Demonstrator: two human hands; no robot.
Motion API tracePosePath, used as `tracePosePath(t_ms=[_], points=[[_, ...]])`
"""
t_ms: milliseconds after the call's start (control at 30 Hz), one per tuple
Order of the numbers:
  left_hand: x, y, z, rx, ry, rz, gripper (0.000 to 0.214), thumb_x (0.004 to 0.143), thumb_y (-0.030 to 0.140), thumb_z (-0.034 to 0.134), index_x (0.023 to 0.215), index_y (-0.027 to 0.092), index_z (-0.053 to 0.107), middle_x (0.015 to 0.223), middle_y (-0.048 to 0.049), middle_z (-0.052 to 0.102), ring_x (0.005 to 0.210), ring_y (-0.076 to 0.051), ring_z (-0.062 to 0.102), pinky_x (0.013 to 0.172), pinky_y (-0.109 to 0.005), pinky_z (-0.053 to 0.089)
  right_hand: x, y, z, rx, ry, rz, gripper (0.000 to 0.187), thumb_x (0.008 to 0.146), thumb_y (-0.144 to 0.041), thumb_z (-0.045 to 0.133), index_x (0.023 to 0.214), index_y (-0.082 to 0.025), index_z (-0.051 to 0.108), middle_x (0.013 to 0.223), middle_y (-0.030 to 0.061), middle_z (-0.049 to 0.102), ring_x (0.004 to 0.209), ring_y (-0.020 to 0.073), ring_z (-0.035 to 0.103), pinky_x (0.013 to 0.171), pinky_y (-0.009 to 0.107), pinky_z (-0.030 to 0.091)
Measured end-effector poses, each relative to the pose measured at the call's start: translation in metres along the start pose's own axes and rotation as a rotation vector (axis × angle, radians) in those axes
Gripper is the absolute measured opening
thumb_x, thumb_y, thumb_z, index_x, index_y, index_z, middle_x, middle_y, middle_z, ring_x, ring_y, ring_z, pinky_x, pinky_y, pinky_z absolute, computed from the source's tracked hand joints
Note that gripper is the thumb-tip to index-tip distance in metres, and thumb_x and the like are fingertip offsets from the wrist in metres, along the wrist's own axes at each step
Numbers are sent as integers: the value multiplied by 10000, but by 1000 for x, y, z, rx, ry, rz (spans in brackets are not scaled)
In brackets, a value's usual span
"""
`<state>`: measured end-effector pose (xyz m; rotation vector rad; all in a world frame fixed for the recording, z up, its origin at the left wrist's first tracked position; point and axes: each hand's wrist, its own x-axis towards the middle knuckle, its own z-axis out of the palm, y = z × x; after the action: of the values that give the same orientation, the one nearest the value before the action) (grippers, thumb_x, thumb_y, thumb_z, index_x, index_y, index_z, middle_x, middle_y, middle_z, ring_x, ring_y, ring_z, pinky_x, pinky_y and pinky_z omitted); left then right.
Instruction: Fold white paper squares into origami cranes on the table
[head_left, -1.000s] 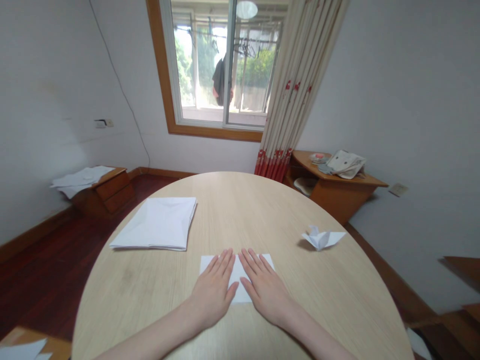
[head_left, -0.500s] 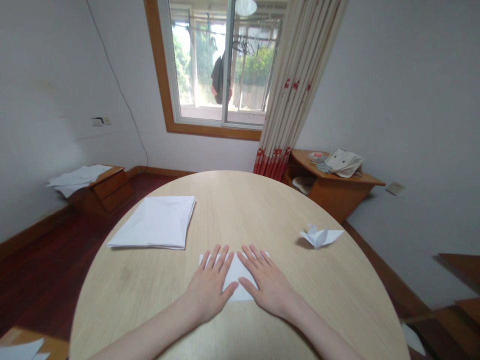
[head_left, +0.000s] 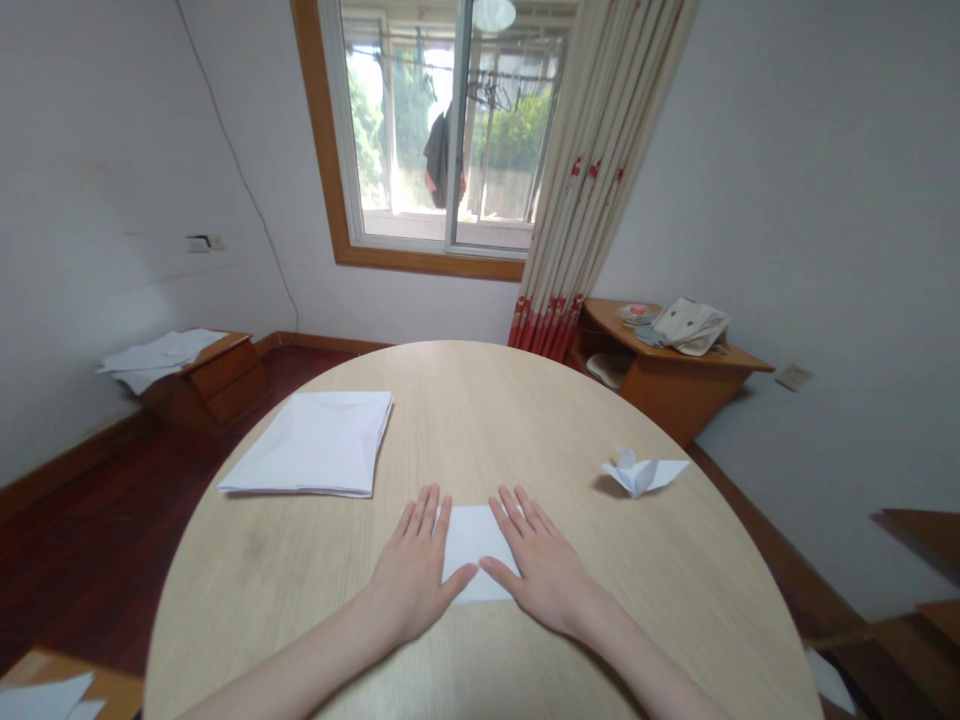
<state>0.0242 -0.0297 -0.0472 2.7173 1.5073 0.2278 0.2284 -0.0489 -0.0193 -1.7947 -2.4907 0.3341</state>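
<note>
The paper [head_left: 478,545] is white and plain; it lies flat on the counter [head_left: 465,420], midway between the counter's left and right edges and well apart from the far edge; its own far and near edges show straight and roughly parallel; its sides are mostly hidden, its middle bare.

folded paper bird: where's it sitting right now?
In the head view, the folded paper bird sits on the right side of the round table, near its edge, beyond and to the right of the right hand.
</note>
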Motion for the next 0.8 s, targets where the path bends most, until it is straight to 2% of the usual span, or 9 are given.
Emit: tracePosePath(t_ms=[200,367,600,800], points=[[-2,-2,4,8,2,-78,885,895,685,279,1451,-3,285,1513,-263,223,1423,-356,172,1123,-515,260,-1,2,2,3,4,44,916,888,-715,269,1486,-24,212,1543,213,91,1443,299,52,1174,486,155],[-3,-2,4,4,48,-124,914,859,732,310,1452,37,311,1511,-258,247,1415,-404,166,1114,-574,223,-3,13,3,-14,-11,41,903,884,-716,289,1500,-65,175,1549,184,71,1442,289,21,1170,520,118],[-2,-2,10,-22,60,-127,887,856,736,312,1472,99,302,1537,-218,223,1418,-443,101,1097,-649,125,-4,21,5,-34,17,16,866,891,-717,252,1513,-126,138,1554,166,97,1446,293,54,1155,573,91],[-1,-1,6,-21,33,-115,885,855,749,300,1477,121,300,1539,-215,202,1424,-430,85,1089,-679,69,-4,15,1,-54,-15,62,907,877,-741,217,1504,-88,174,1552,172,98,1446,300,72,1157,571,90]])
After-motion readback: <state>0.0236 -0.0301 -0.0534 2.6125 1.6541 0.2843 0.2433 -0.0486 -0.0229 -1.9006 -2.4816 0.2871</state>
